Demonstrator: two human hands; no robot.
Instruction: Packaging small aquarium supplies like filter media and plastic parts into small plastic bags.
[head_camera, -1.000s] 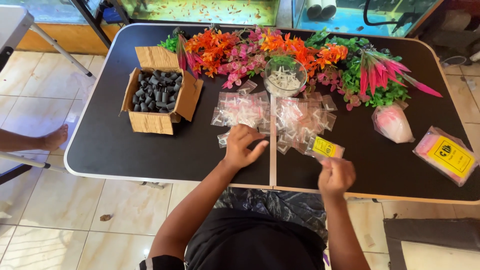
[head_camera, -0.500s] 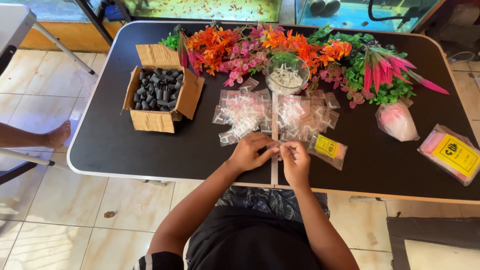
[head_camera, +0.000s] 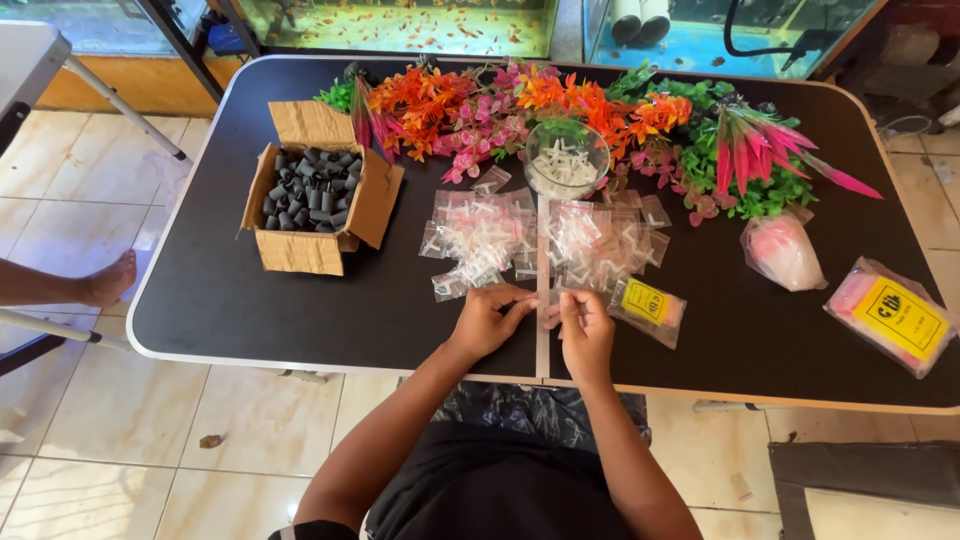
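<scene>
I watch both hands meet at the near edge of the black table (head_camera: 250, 310): the left hand (head_camera: 487, 322) and right hand (head_camera: 583, 330) pinch a small clear bag (head_camera: 540, 297) between their fingertips, just in front of the pile of bags (head_camera: 540, 240), with a cardboard box (head_camera: 315, 200) to the left and plastic flowers (head_camera: 600, 110) behind.

Black table (head_camera: 250, 310), small clear bags (head_camera: 480, 235)
</scene>
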